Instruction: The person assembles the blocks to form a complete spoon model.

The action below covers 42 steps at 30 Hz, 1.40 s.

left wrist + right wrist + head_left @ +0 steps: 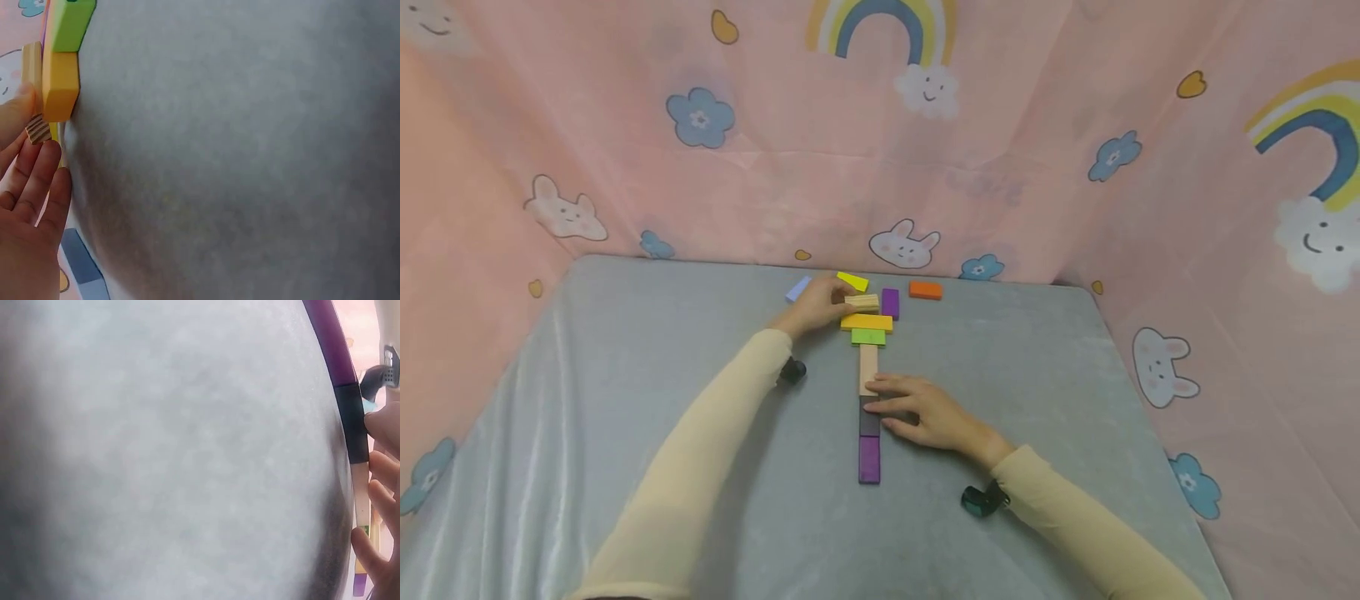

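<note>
My left hand (818,305) pinches a striped natural-wood block (863,303) between thumb and fingers, just behind an orange-yellow block (880,323). The left wrist view shows the grooved end of that wood block (38,130) under the thumb. In front of the orange-yellow block lies a green block (868,337). From it a column runs toward me: a pale wood block (868,362), a black block (868,426) and a purple block (869,460). My right hand (936,415) touches the column's right side with loosely spread fingers, around the black and pale wood blocks.
Loose blocks lie near the far edge: a light blue one (797,289), a yellow one (853,282), a second purple one (891,303) and an orange-red one (925,290). Grey cloth covers the table (1000,358). A pink patterned curtain (775,192) hangs behind and at both sides.
</note>
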Each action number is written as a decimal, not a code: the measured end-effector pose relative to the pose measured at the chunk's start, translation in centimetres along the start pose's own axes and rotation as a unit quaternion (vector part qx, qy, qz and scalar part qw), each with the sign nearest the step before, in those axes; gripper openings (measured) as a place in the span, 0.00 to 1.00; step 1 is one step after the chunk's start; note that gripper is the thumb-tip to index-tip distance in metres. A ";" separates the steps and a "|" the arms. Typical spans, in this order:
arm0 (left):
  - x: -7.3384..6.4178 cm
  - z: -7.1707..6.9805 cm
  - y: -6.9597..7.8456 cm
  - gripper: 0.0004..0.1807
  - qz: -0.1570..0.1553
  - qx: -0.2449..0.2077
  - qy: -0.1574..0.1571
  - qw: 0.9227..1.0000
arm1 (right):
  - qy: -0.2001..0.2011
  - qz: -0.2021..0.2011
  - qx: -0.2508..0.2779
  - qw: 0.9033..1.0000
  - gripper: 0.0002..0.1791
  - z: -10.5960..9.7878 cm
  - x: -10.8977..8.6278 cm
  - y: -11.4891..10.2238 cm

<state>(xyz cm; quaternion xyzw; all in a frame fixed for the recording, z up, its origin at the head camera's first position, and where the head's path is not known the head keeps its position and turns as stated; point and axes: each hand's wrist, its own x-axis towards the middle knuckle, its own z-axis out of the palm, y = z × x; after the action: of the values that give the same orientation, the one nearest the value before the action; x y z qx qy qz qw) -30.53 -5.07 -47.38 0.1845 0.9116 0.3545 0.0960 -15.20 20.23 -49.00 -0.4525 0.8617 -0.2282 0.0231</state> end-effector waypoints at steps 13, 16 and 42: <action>0.1 0.4 -0.1 0.19 -0.004 -0.019 -0.003 1.000 | 0.007 -0.007 -0.008 1.000 0.20 0.0 0.1 -0.1; 0.1 0.6 -0.2 0.19 -0.020 -0.027 -0.010 0.999 | 0.006 -0.005 -0.007 1.000 0.20 0.1 0.1 0.0; 0.2 1.6 0.3 0.16 -0.039 -0.045 0.014 0.998 | 0.006 -0.001 0.002 1.000 0.19 0.2 0.0 0.1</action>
<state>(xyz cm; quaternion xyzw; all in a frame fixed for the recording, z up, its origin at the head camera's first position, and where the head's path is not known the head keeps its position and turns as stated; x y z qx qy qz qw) -30.13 -3.87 -48.36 0.1393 0.9024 0.3940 0.1053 -15.22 20.17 -49.23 -0.4523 0.8609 -0.2323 0.0185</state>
